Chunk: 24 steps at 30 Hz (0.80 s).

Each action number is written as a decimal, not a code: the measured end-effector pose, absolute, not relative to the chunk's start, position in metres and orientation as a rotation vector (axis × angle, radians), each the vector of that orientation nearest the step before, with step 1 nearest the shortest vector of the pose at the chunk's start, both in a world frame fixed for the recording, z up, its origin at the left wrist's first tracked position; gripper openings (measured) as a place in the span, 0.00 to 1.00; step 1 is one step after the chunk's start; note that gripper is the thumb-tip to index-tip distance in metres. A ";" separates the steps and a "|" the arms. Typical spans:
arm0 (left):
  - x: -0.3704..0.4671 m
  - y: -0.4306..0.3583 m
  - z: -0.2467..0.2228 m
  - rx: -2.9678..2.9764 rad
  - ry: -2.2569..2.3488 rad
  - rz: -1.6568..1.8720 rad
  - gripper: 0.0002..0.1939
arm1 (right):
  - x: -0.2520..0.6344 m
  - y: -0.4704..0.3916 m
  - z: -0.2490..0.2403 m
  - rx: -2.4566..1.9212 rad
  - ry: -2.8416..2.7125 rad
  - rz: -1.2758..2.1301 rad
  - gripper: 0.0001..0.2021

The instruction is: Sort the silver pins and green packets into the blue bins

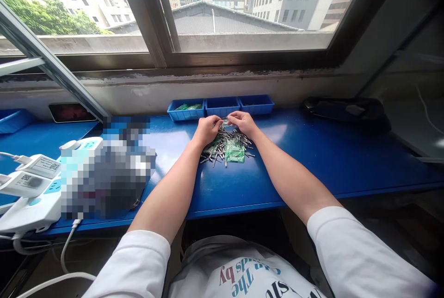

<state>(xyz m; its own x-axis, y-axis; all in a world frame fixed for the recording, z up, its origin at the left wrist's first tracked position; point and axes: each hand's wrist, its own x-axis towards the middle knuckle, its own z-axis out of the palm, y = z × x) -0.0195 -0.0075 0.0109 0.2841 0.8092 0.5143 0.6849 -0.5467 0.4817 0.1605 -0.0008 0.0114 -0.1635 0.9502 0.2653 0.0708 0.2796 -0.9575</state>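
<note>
My left hand (208, 130) and my right hand (243, 123) are close together over the far side of a pile. Both have their fingers pinched on a small clear plastic bag (227, 124) between them; its contents are too small to tell. Below lies a loose heap of short, thin metal rods (218, 151), silvery and dark, pointing in many directions. On the near side of the heap rests a flat green-tinted plastic bag (235, 151). More green plastic shows under my left hand, partly covered by rods.
Behind my hands stand three blue bins: the left bin (186, 114) holds green packets, beside a middle bin (222, 105) and a right bin (256, 108). A power strip (48, 196) with plugs lies left, near a blurred-out item. A dark case (347, 112) sits back right.
</note>
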 end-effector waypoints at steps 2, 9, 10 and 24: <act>-0.019 -0.008 0.011 2.369 1.420 1.105 0.14 | 0.161 -0.004 0.014 -0.963 -1.475 1.098 0.15; -0.022 -0.006 0.012 2.280 1.543 1.106 0.16 | 0.169 0.003 0.015 -1.094 -1.453 0.847 0.14; -0.023 -0.005 0.011 2.262 1.587 1.114 0.16 | 0.172 0.005 0.015 -1.162 -1.443 0.719 0.14; -0.030 0.001 0.005 2.209 1.784 0.903 0.14 | 0.202 0.024 -0.004 -1.830 -1.586 0.087 0.37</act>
